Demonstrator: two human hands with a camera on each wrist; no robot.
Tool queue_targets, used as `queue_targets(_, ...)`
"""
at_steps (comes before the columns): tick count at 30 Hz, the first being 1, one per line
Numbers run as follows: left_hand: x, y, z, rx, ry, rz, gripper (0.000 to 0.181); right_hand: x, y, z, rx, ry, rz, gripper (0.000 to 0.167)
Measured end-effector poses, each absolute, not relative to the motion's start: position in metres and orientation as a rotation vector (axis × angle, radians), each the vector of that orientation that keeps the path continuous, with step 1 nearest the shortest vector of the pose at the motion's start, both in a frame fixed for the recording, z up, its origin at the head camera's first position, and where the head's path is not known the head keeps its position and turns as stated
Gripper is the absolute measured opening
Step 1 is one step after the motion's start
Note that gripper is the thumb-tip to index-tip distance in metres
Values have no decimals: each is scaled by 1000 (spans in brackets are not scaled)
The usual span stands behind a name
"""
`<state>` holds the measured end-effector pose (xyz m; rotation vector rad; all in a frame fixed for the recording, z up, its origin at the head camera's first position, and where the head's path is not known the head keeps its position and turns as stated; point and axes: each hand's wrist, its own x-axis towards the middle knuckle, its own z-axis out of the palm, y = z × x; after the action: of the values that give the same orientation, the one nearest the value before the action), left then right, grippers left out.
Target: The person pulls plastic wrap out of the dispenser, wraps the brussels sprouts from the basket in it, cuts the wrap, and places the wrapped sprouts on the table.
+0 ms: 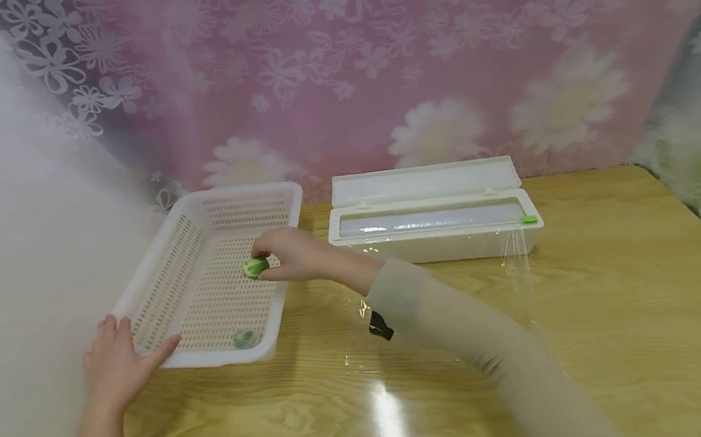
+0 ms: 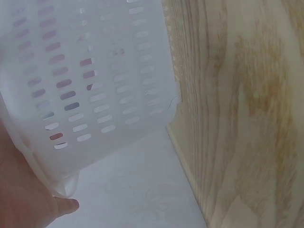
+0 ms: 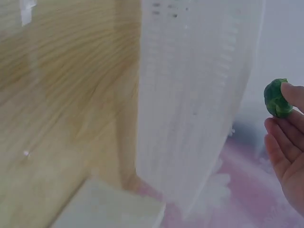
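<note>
In the head view, my right hand pinches a small green Brussels sprout over the white plastic basket. The right wrist view shows the sprout between thumb and fingertips, apart from the basket's side. My left hand rests on the basket's near left corner, thumb stretched along the front rim. From the left wrist, part of that hand shows against the rim, beside the slotted wall. A second small green piece, apparently in clear film, lies in the basket's near right corner.
A white cling film box stands right of the basket, lid raised, with a film roll inside and a green slider. Clear film hangs from its front onto the wooden table. A pink floral curtain stands behind.
</note>
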<state>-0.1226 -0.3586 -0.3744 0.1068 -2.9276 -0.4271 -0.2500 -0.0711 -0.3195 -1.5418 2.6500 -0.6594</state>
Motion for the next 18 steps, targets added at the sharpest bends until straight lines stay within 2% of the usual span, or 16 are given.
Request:
queue_targets(7, -123, -364, -377, 78, -2956, -403, 95, -230, -7, -314, -1559, 2718, -513, 16)
queue_targets(18, -126, -365, -378, 68, -2984, -423, 96, -196, 90, -351, -1460, 2728, -572, 15)
